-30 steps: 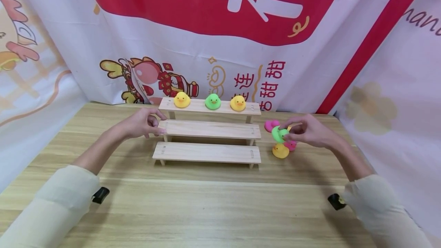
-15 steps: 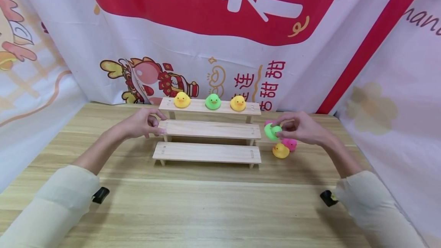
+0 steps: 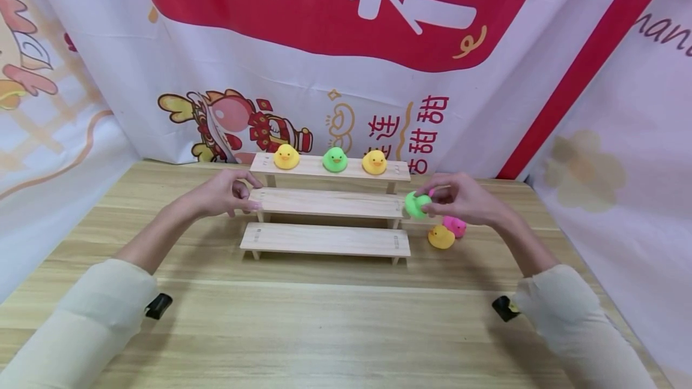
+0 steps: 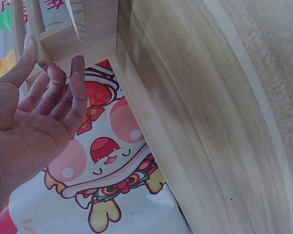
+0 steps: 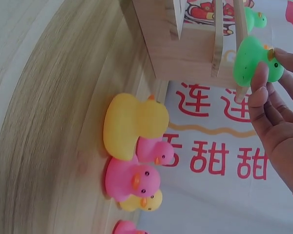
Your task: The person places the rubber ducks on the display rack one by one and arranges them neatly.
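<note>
A three-step wooden stand (image 3: 324, 239) is on the table, with two yellow ducks (image 3: 286, 156) and a green duck (image 3: 335, 159) in a row along its top step. My left hand (image 3: 224, 192) grips the left end of the middle step between thumb and fingers. At the right end of that same step, my right hand (image 3: 459, 200) pinches a second green rubber duck (image 5: 254, 61) by its head. In the right wrist view this duck is raised above the table and overlaps the stand's edge.
Right of the stand, several pink and yellow ducks stand on the table, including a yellow duck (image 3: 441, 236) and a pink duck (image 5: 132, 180). A printed cloth (image 3: 335, 35) hangs close behind the stand, with more cloth along both sides.
My right hand has carried the green duck leftward from above the loose ducks to the right end of the middle step, and the duck has turned. The left hand has stayed put.
</note>
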Tool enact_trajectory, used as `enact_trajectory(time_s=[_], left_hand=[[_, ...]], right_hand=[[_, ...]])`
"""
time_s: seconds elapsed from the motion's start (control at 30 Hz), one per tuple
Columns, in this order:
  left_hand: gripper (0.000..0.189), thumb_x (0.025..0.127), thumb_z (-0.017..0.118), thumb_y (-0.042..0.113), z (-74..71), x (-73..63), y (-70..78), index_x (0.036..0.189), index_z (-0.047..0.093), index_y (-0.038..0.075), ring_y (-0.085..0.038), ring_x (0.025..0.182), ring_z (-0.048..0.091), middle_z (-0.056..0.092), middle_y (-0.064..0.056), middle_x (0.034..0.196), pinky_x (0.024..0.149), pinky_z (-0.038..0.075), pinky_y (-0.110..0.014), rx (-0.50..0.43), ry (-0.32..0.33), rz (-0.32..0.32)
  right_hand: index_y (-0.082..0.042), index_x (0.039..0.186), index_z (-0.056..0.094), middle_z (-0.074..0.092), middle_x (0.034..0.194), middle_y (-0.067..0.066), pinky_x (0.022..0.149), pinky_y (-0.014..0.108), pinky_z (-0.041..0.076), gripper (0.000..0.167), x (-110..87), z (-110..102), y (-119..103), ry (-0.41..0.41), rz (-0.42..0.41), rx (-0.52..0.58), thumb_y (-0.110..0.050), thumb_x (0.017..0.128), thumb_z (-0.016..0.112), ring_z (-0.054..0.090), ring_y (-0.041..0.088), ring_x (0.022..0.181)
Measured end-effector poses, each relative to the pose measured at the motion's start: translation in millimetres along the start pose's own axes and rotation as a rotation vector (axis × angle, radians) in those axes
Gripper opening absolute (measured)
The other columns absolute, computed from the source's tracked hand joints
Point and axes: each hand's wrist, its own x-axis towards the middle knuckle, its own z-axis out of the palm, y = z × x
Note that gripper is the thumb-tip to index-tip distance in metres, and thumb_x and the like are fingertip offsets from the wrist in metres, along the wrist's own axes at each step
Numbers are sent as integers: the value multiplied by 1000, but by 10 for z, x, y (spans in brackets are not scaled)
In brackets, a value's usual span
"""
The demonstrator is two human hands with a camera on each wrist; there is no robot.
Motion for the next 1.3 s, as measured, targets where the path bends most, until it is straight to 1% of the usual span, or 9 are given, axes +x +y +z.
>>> enact_trajectory(time_s=[0.1, 0.33, 0.47, 0.57, 0.7, 0.83, 0.97, 1.17, 1.3], left_hand=[[46, 89, 81, 5, 3, -1, -1, 125, 57, -11, -18, 69, 63, 58, -3, 73, 53, 56, -32, -1, 2, 1], [46, 89, 81, 4, 3, -5, -6, 125, 57, -12, -18, 69, 64, 57, -3, 73, 53, 56, -33, 5, 3, 5], [46, 90, 81, 4, -1, -1, -5, 125, 57, -11, -18, 70, 63, 57, -3, 73, 53, 56, -33, 9, 4, 1], [46, 90, 81, 5, -7, 1, -5, 125, 57, -11, -18, 70, 62, 57, -2, 73, 54, 56, -32, 11, 6, -5], [45, 90, 81, 5, -10, 0, -1, 125, 57, -10, -18, 70, 62, 57, -2, 74, 54, 56, -33, 11, 4, -7], [45, 90, 81, 5, -7, -4, 1, 124, 57, -11, -18, 70, 62, 57, -3, 74, 54, 56, -33, 12, 3, -5], [47, 90, 81, 6, -1, 7, -7, 126, 56, -10, -18, 70, 63, 57, -3, 74, 54, 56, -33, 2, 1, -8], [49, 90, 81, 6, 2, 14, -19, 128, 55, -10, -18, 70, 63, 58, -3, 75, 54, 56, -32, -9, -4, -15], [48, 90, 81, 6, -3, 4, -15, 128, 55, -11, -18, 71, 64, 58, -3, 74, 54, 56, -32, -11, -4, -12]], right_hand=[[5, 116, 72, 66, 111, 18, 73, 29, 62, 26, 32, 31, -19, -4, -16, 14, 0, 91, 77, 71, 21, 80], [4, 115, 72, 70, 103, 16, 66, 26, 59, 24, 125, 108, -101, -2, -64, 21, -1, 93, 76, 70, 20, 73], [3, 115, 72, 70, 101, 15, 68, 27, 60, 23, 191, 154, -146, 6, -80, 37, 0, 92, 76, 70, 27, 75], [3, 113, 72, 69, 103, 15, 68, 28, 60, 22, 242, 192, -193, 9, -94, 49, 1, 92, 76, 70, 29, 76], [2, 112, 73, 68, 103, 14, 64, 25, 56, 21, 305, 253, -242, 4, -114, 53, 0, 91, 77, 66, 22, 73], [1, 110, 75, 67, 97, 11, 60, 22, 51, 21, 376, 312, -281, -1, -156, 31, 0, 90, 78, 58, 16, 69], [-1, 109, 76, 68, 95, 8, 61, 22, 47, 21, 447, 357, -311, 0, -190, 7, -2, 89, 79, 56, 17, 69], [-3, 109, 76, 68, 97, 8, 61, 22, 45, 19, 544, 413, -345, -33, -170, 19, -5, 90, 79, 55, 16, 68], [-2, 108, 76, 69, 97, 8, 61, 22, 47, 19, 607, 444, -375, -40, -177, 19, -5, 90, 80, 57, 16, 68]])
